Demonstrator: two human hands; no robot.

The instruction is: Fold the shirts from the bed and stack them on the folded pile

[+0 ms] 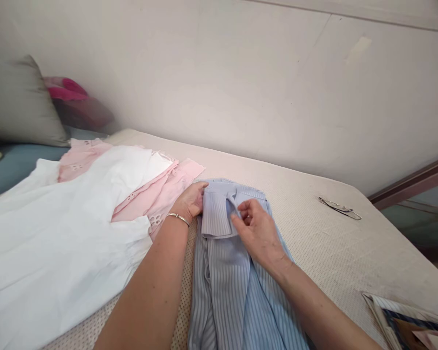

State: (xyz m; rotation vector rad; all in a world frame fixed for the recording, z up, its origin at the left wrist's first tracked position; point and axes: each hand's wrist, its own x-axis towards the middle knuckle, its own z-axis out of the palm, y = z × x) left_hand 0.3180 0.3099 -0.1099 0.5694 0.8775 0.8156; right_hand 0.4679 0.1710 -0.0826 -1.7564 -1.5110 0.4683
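A blue-and-grey striped shirt (228,272) lies lengthwise in front of me, its collar-like flap (215,214) at the far end. My left hand (193,199) is closed on the flap's left edge, thumb on top and the other fingers partly hidden beneath. On the right side of the flap, my right hand (255,226) pinches a loose edge of the cloth between thumb and fingers. A slit-like gap shows in the flap between the two hands. To the left, a white garment (76,228) is spread over pink clothing (160,194) with eyelet trim.
The pale dotted bed cover (314,253) runs up to a white wall (219,82). Eyeglasses (339,208) lie at the right, and a stack of printed papers (409,321) at lower right. A grey cushion (18,102) and bright pink cloth (67,90) are at the far left.
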